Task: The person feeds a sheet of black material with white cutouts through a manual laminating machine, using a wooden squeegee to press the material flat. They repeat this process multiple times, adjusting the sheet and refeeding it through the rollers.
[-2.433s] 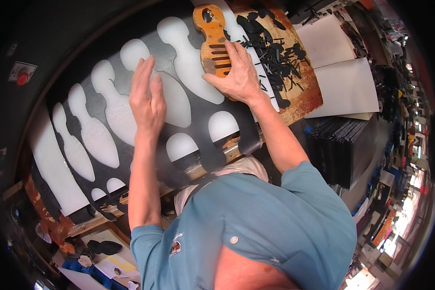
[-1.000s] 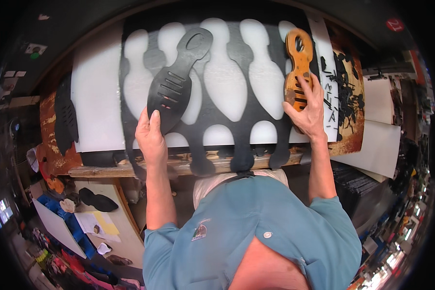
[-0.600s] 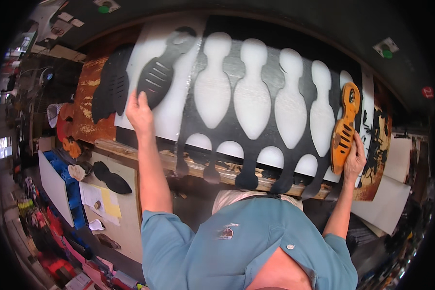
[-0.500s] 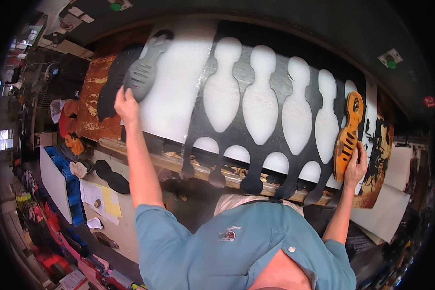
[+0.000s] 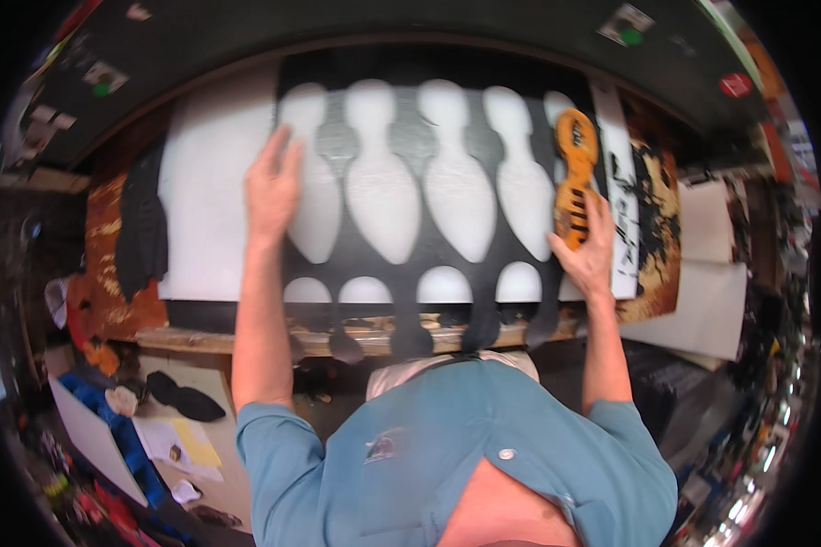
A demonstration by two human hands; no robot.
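Observation:
A black sheet (image 5: 401,248) lies on a white board (image 5: 214,191), with several sole-shaped cutouts showing white through it. My left hand (image 5: 274,182) is over the sheet's left end, slightly blurred, fingers stretched and apart, holding nothing. At the sheet's right end stands an orange sole-shaped cutting die (image 5: 576,146) with slots in its lower half. My right hand (image 5: 588,251) grips the die's lower end, thumb on its left side and fingers on its right. To the left of the board sits a stack of black cut sole pieces (image 5: 141,223).
A dark machine beam (image 5: 365,27) spans the far side. Black scraps (image 5: 652,196) lie at the table's right end. Sheet strips hang over the near wooden edge (image 5: 201,339). A side table (image 5: 237,456) at lower left bears papers and a black sole piece (image 5: 184,397).
My left hand has let go of the dark sole piece at the left stack and moved right over the sheet. My right hand stays on the die. The view has turned.

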